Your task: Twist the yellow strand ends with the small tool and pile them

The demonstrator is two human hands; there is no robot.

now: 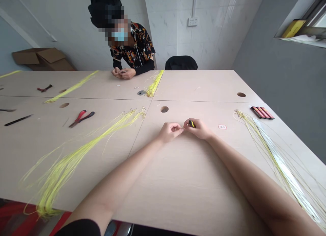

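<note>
The left hand is pinched narrow, thumb against fingertips; whatever lies between them is too small to tell. Its tips all but meet those of the right hand, which is closed around a short black-and-yellow cylinder, its dark end pointing up and away. Both hands are low over the pale surface.

Just beyond them is a round hole. Near the right hand lies a small red-bordered label. Farther right, four red-and-black sticks lie side by side, close to a bundle of yellow cords and a clear strip running alongside it.

Left of the left hand, a larger yellow bundle stretches diagonally to the near edge. Beyond it rest red-and-black pliers and, farther left, a slim black tool.

Across the surface, a masked co-worker leans in, hands together, beside another yellow bundle.
</note>
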